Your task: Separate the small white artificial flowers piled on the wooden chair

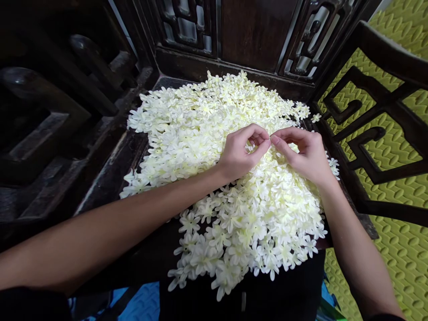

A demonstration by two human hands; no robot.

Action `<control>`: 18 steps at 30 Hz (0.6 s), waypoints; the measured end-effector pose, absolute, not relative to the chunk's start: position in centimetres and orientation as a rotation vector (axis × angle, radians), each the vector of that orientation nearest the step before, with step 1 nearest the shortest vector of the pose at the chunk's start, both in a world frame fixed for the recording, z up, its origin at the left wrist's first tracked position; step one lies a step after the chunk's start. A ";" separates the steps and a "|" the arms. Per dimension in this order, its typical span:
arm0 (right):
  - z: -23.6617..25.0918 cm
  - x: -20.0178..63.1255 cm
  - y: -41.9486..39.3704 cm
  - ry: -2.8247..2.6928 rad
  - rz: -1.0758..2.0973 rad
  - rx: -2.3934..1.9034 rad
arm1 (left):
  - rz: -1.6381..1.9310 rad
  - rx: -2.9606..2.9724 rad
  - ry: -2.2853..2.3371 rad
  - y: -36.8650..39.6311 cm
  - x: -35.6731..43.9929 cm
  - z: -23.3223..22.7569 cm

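Head cam: both hands are meeting over the flowers (227,178), a big cream pile covering the dark chair seat (113,178). Left hand (239,154) and right hand (306,154) are pinching fingertip to fingertip w/ fingers curled; can't tell what's between them. Carved backrest (254,31) is standing far, armrest (374,133) at right, green mat (394,263) beyond. Forearms are crossing the pile's near edge.

Both hands (272,151) pinching over flower pile (214,133)
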State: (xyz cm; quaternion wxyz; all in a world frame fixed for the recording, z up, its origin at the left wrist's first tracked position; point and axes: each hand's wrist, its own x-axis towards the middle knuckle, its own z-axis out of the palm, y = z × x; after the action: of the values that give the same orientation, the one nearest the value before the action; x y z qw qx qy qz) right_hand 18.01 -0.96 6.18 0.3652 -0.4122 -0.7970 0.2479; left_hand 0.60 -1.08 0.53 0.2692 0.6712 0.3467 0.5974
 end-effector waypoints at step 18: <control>6.2 17.8 -1.1 -2.056 0.648 -1.066 | 1.596 1.817 0.924 -1.1 0.6 0.6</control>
State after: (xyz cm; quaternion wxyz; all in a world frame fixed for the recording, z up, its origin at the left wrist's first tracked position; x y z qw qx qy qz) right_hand 17.78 -1.05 6.17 0.3602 -0.4134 -0.7976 0.2514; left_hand 0.60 -1.11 0.63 0.2729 0.6752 0.3432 0.5931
